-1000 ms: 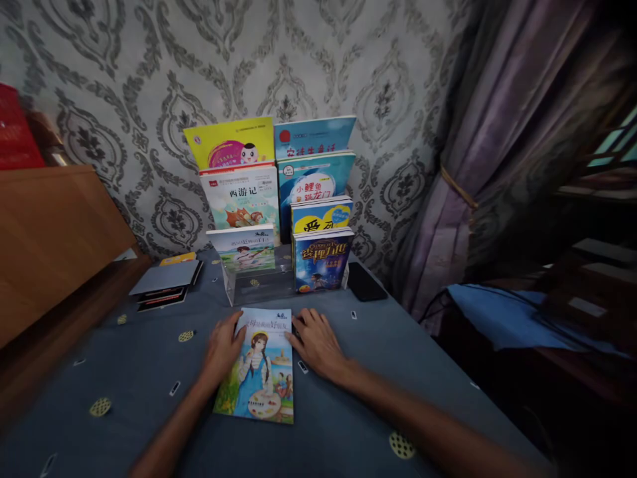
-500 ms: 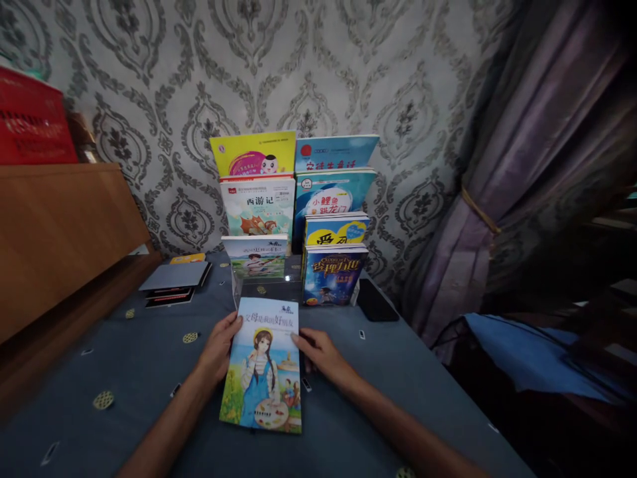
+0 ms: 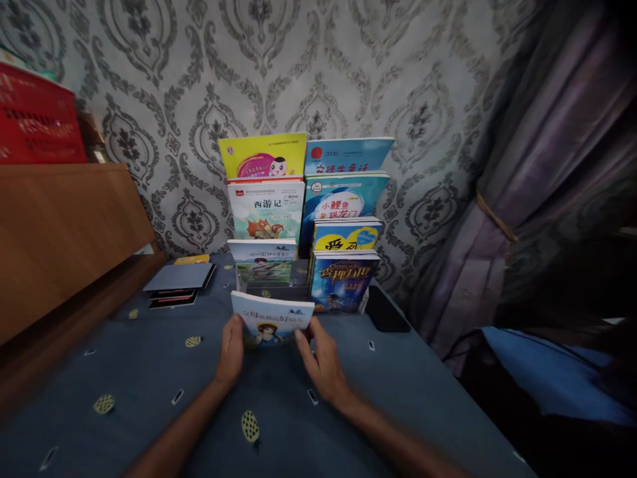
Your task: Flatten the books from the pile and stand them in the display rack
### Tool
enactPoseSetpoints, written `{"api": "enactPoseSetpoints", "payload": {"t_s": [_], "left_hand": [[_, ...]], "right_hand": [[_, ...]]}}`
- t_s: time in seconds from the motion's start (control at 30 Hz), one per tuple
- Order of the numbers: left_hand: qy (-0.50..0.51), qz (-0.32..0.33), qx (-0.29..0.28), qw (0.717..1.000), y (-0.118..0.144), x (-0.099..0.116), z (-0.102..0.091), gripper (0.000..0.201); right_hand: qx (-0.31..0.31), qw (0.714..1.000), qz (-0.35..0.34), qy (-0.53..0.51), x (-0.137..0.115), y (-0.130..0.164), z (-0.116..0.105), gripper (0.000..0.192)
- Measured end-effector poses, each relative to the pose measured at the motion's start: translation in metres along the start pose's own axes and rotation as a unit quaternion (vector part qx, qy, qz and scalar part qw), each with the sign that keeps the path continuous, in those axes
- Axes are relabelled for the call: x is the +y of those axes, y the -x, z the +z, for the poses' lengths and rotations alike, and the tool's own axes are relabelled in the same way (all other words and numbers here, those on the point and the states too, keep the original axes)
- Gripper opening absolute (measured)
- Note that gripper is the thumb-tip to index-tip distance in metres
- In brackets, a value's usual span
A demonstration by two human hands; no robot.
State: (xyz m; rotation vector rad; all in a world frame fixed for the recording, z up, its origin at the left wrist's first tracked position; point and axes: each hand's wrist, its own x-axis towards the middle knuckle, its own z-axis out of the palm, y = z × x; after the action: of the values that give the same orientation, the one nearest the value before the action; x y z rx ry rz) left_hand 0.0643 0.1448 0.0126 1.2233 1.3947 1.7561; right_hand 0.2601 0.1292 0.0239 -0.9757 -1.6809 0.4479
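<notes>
Book (image 3: 273, 321) held up on edge near the back middle of the worktop (image 3: 149, 372), just in front of the clear rack (image 3: 279, 291). Cover faces the camera, tipped back, title strip on top; long axis runs up toward the rack, foreshortened here. Left hand (image 3: 231, 348) clamped on the book's left edge, right hand (image 3: 318, 355) clamped on its right edge, lower part hidden behind the hands. Rack holds rows of upright books (image 3: 303, 199) against the wall. Flat stack of booklets (image 3: 176, 282) near back left edge. Dark phone (image 3: 385, 311) right of the rack.
</notes>
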Motion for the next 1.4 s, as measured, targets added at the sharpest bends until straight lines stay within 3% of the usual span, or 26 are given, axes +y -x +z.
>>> {"api": "enactPoseSetpoints", "payload": {"t_s": [0.13,0.3,0.57,0.7,0.83,0.97,1.07,1.27,1.4], "left_hand": [[-0.011,-0.007,-0.055,0.998,0.005,-0.013,0.002,0.073],[-0.029,-0.012,-0.05,0.998,0.003,-0.016,0.0,0.07],[-0.044,0.043,-0.109,0.992,0.004,-0.018,-0.007,0.057],[-0.113,0.121,-0.117,0.979,0.0,-0.013,-0.014,0.048],[-0.162,0.248,-0.108,0.949,-0.005,-0.006,-0.018,0.042],[-0.158,0.36,-0.028,0.919,-0.016,-0.009,-0.017,0.041],[-0.141,0.411,0.012,0.9,-0.027,-0.015,-0.014,0.041],[-0.114,0.379,0.033,0.918,-0.037,-0.006,-0.01,0.04],[-0.118,0.33,0.009,0.937,-0.04,0.007,-0.006,0.044]], "right_hand": [[-0.012,1.0,0.012,-0.013,0.012,0.019,0.007,0.015],[-0.022,0.999,0.024,-0.005,0.018,0.023,0.007,0.014],[-0.046,0.999,0.012,0.012,0.018,0.023,0.004,0.014],[-0.029,0.999,-0.031,0.025,0.022,0.021,0.003,0.019],[-0.012,0.994,-0.108,0.032,0.025,0.013,0.0,0.035],[0.004,0.984,-0.179,0.018,0.02,-0.003,-0.003,0.041],[0.013,0.981,-0.193,0.025,0.013,-0.016,-0.001,0.042],[0.025,0.985,-0.173,0.008,0.008,-0.035,0.008,0.038],[0.032,0.985,-0.168,-0.014,0.008,-0.047,0.013,0.04]]}}
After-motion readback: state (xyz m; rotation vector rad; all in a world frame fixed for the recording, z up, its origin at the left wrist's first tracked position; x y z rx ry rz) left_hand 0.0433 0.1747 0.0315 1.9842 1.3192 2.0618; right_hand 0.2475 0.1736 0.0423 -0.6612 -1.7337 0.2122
